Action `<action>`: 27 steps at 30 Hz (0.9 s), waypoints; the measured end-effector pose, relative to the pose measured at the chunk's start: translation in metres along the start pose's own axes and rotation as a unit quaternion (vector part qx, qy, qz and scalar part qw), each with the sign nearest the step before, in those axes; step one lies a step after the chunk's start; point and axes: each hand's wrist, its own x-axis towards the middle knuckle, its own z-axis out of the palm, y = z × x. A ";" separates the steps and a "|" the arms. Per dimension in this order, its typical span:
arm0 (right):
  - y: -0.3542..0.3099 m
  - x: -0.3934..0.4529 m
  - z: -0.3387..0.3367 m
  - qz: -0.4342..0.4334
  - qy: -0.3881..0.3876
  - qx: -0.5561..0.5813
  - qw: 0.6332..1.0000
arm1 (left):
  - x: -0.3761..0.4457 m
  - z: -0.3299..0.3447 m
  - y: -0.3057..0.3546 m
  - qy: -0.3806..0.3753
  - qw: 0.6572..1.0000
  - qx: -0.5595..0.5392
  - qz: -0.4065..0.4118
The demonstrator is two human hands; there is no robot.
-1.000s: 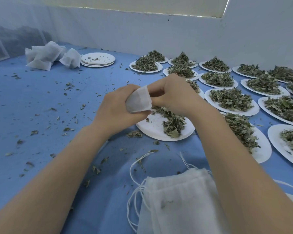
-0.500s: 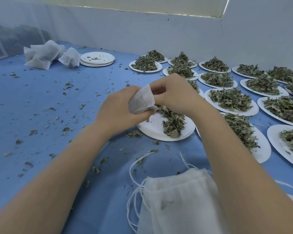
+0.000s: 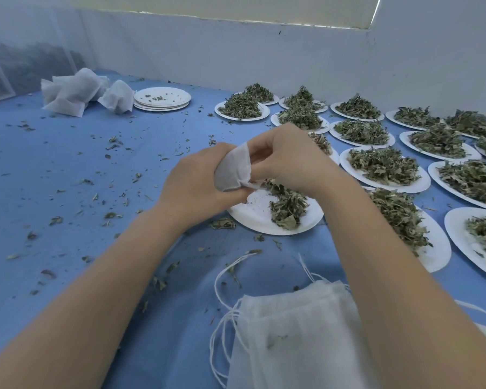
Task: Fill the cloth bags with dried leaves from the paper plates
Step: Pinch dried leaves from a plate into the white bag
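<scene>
Both hands — left hand (image 3: 192, 183) and right hand (image 3: 288, 160) — pinch a small cloth bag (image 3: 233, 169) above the half-emptied paper plate (image 3: 253, 217); if the mouth slips, leaves likely spill onto the bench (image 3: 68, 178).

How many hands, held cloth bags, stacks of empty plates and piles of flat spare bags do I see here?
Hands: 2, left hand and right hand
Cloth bag held in both hands: 1
Stack of empty plates: 1
Pile of flat spare bags: 1
Total: 5
</scene>
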 end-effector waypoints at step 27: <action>0.007 -0.019 -0.049 0.141 -0.118 -0.160 0.970 | 0.005 -0.010 -0.018 -0.068 0.991 0.117 0.000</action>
